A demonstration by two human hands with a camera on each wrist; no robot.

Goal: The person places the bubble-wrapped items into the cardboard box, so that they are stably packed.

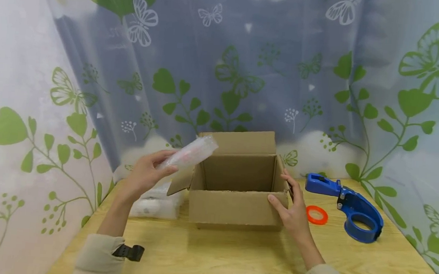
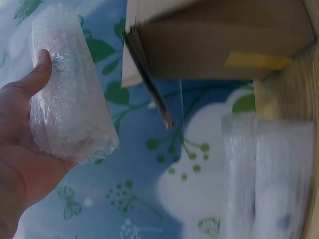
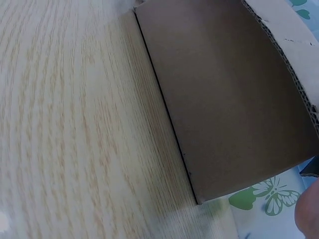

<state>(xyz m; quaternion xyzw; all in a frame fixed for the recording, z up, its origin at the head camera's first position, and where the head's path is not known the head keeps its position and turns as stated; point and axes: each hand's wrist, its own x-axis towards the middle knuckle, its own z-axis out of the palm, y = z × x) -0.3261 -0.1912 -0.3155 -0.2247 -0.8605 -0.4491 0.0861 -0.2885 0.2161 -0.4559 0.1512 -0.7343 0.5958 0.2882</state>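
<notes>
An open cardboard box (image 1: 234,197) stands on the wooden table (image 1: 233,261), flaps up and inside bare. My left hand (image 1: 146,172) holds a bubble-wrapped roll (image 1: 191,152) in the air just left of the box's rim; in the left wrist view the roll (image 2: 67,89) lies in my palm with my thumb on it. My right hand (image 1: 293,206) rests against the box's right front corner, thumb on the front wall and fingers along the right side. The right wrist view shows the box wall (image 3: 229,94) close up.
More bubble-wrapped packages (image 1: 157,202) lie on the table left of the box. A blue tape dispenser (image 1: 352,203) and an orange tape ring (image 1: 316,214) sit to the right. A butterfly-print curtain (image 1: 224,69) hangs close behind and at both sides.
</notes>
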